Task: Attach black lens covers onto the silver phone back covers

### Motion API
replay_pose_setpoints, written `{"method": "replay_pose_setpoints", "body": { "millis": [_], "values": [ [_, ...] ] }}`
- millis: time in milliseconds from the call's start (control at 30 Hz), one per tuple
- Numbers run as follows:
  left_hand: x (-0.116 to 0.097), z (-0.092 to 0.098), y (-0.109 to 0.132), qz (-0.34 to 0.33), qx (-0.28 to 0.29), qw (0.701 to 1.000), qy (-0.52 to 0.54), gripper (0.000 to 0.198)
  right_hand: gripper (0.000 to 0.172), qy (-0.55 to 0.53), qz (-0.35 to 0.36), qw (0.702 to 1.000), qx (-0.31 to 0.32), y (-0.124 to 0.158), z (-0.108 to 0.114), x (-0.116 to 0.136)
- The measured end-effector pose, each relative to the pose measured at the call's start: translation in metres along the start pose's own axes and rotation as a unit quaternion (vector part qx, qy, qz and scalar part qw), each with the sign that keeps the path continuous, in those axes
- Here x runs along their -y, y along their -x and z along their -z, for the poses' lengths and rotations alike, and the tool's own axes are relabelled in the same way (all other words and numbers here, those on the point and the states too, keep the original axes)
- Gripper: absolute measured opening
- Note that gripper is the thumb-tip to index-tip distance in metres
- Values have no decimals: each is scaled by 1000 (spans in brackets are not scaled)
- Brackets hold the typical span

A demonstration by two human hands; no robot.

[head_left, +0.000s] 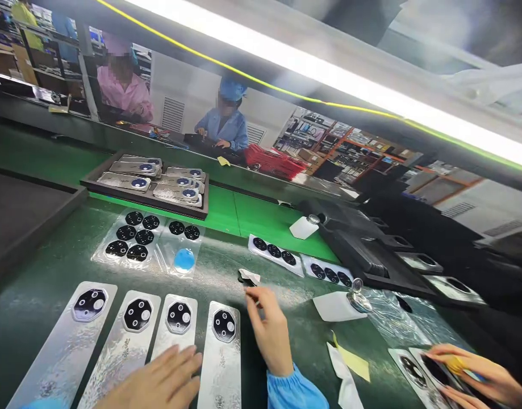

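Observation:
Several silvery phone back covers lie in a row in front of me, each with a black octagonal camera plate at its top end. My left hand [158, 380] is spread flat, palm down, over the lower part of the third back cover [178, 335]. Right of the fourth back cover [220, 363], my right hand [268, 326] has its thumb and fingertips drawn together. What they hold, if anything, cannot be made out. Just beyond those fingertips lies a crumpled white and black scrap [249, 277].
Clear sheets of black round stickers [126, 233] lie behind the covers; a tray [145, 204] of covers is behind them. White pump bottles [339, 307], yellow paper [354, 363] and dark trays [367, 255] stand right. A co-worker's hands [477, 369] work on covers at lower right.

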State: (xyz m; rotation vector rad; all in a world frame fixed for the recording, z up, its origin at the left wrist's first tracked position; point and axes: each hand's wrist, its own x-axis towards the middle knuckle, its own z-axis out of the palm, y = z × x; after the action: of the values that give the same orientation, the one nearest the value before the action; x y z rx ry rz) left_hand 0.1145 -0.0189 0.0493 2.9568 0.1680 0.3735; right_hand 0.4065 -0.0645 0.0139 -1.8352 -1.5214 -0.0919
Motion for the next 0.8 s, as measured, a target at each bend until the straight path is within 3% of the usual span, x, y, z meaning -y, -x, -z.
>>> {"method": "replay_pose_setpoints", "body": {
  "millis": [100,167,300,567,800],
  "values": [
    [-13,-20,-41,-52,37,998,-19,45,16,-11,18,998,54,10,-6,11],
    [-17,-36,-52,-53,54,997,-33,52,17,-5,21,997,73,12,-9,14],
    [-16,-55,-50,-52,46,997,-45,53,22,9,15,996,93,9,-12,14],
    [-9,-52,-45,-60,33,998,-16,54,31,-10,3,995,104,4,-14,13],
    [-4,-80,-34,-53,-39,997,-27,52,28,-66,1,992,106,0,-11,20]
  ]
}}
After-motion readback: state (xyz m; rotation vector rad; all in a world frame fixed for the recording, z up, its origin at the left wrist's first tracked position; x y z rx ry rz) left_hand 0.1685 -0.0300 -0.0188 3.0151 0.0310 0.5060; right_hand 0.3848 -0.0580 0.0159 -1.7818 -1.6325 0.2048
